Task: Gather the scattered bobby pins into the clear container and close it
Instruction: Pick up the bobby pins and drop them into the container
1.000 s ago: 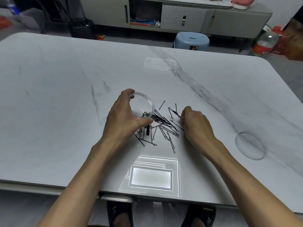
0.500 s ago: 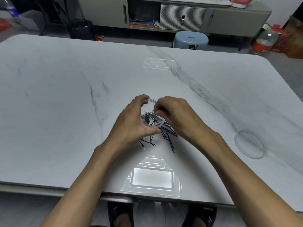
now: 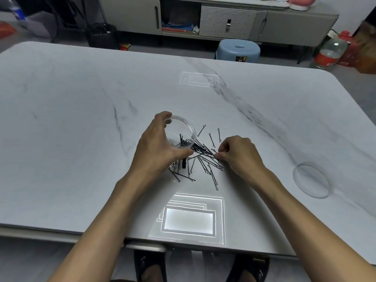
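White marble table (image 3: 81,139) edges distant. Clear round container (image 3: 180,128), few black bobby pins (image 3: 205,154) inside, gripped by left hand (image 3: 156,151); right hand (image 3: 240,154) pinching pins, 3 o'clock.

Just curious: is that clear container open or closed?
Open: the clear container in the left hand is uncovered; its lid lies apart on the table.

No writing is legible; the stool sticker (image 3: 241,58) and bottle label (image 3: 325,59) blur.

We take this for a home living room: a long grey sideboard (image 3: 223,19), a pale blue plastic stool (image 3: 238,50) and a black waste bin (image 3: 101,35) stand behind our white marble-patterned counter (image 3: 71,139).
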`<state>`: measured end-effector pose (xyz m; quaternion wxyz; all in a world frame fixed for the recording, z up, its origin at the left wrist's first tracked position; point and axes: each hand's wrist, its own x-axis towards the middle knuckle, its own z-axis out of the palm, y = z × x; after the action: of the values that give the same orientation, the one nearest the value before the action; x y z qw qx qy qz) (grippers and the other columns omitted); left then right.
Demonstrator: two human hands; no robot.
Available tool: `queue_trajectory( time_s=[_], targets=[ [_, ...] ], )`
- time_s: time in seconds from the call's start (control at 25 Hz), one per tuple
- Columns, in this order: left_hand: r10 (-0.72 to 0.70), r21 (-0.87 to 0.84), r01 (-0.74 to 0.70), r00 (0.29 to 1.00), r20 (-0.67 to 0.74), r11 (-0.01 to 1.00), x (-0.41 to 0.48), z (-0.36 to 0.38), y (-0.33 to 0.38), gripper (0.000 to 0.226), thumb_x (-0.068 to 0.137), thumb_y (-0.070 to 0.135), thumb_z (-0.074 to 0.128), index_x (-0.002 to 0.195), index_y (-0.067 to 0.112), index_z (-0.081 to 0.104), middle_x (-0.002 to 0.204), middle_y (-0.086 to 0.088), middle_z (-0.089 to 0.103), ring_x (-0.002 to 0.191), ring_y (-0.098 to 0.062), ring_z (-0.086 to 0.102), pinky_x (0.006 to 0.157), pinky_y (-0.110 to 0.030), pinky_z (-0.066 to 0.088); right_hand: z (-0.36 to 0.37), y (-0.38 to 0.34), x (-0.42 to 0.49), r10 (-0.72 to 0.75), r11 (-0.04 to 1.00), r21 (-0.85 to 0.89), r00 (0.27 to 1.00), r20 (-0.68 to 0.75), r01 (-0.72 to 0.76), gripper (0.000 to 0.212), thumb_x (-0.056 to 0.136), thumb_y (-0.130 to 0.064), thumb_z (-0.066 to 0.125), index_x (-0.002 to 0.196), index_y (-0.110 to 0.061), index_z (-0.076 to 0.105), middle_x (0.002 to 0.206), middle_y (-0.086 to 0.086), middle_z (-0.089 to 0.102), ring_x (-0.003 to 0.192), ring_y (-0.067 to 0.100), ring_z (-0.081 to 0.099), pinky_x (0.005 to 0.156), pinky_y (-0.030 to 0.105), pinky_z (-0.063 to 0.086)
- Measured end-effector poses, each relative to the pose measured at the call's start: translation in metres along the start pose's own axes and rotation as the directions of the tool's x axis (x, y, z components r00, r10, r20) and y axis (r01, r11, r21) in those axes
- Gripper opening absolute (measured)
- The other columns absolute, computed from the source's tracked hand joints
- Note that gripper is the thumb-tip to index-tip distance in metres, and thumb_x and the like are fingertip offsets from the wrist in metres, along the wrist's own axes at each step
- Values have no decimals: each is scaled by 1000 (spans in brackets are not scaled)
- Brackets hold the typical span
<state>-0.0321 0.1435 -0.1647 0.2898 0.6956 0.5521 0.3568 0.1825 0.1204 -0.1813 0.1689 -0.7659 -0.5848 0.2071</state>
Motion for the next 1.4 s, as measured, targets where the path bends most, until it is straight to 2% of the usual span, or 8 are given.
queue_trajectory(
  time_s=[0.24, 0.4, 0.6, 0.76, 0.92, 1.0, 1.24, 1.4],
  targets=[
    [-9, -1, 9, 1000, 18, 1000, 0, 0, -3, 97, 52, 40, 90, 134, 31, 39, 127, 13, 54, 115, 4, 46, 84, -17, 35, 1, -6, -3, -116, 930, -355, 993, -33, 97, 8, 81, -9, 57, 80, -13, 64, 81, 8, 65, 75, 35, 58, 65, 34, 46],
    [-5, 3, 5, 1000, 15, 1000, 1, 0, -4, 97, 51, 43, 89, 133, 32, 38, 126, 13, 54, 117, 1, 47, 86, -20, 36, -2, -9, -5, -72, 940, -337, 997, -23, 60, 8, 87, -18, 63, 86, -11, 65, 87, 9, 66, 80, 35, 58, 69, 34, 47],
    [-2, 11, 2, 1000, 11, 1000, 1, -1, -4, 97, 52, 43, 89, 134, 32, 39, 121, 17, 51, 115, 4, 46, 86, -19, 36, 2, -14, -10, -130, 883, -453, 991, 11, 121, 17, 82, 1, 53, 94, -7, 63, 95, 10, 65, 88, 34, 58, 66, 32, 43],
    [-6, 4, 6, 1000, 13, 1000, 1, -2, -4, 96, 52, 42, 90, 133, 32, 39, 120, 18, 50, 111, 9, 44, 85, -16, 34, 3, -10, -13, -192, 840, -518, 981, -11, 158, 17, 81, 5, 49, 84, -10, 41, 94, 11, 59, 73, 29, 39, 48, 29, 17],
    [-4, 10, 3, 1000, 22, 1000, 1, -2, -4, 96, 52, 42, 89, 134, 32, 38, 124, 15, 52, 116, 2, 46, 86, -19, 36, -15, -8, -2, -242, 970, -70, 942, -232, 232, 13, 85, -1, 48, 87, -14, 52, 79, 0, 60, 71, 23, 49, 58, 33, 34],
    [19, 29, -20, 999, 43, 999, 0, -2, -2, 97, 52, 43, 88, 134, 30, 38, 128, 12, 53, 118, 0, 47, 87, -20, 36, -27, -20, 2, -282, 934, 137, 915, -289, 331, 12, 88, -6, 56, 85, -17, 60, 70, -12, 58, 67, 4, 52, 59, 18, 38],
    [46, 22, -49, 991, 123, 999, -3, 3, 3, 99, 49, 46, 86, 135, 30, 38, 129, 11, 53, 119, -4, 49, 91, -24, 42, -20, -53, -5, -503, 824, 205, 849, -163, 528, 9, 82, -10, 72, 87, -17, 73, 75, -13, 66, 68, -9, 56, 67, 5, 39],
    [28, 14, -29, 997, 69, 999, -3, -1, 0, 98, 51, 43, 89, 134, 31, 39, 129, 12, 54, 116, 1, 47, 86, -17, 35, -17, -37, 16, -222, 902, 287, 917, -332, 323, 2, 83, -20, 70, 82, -18, 71, 72, -12, 66, 72, 0, 60, 67, 17, 42]
  ],
)
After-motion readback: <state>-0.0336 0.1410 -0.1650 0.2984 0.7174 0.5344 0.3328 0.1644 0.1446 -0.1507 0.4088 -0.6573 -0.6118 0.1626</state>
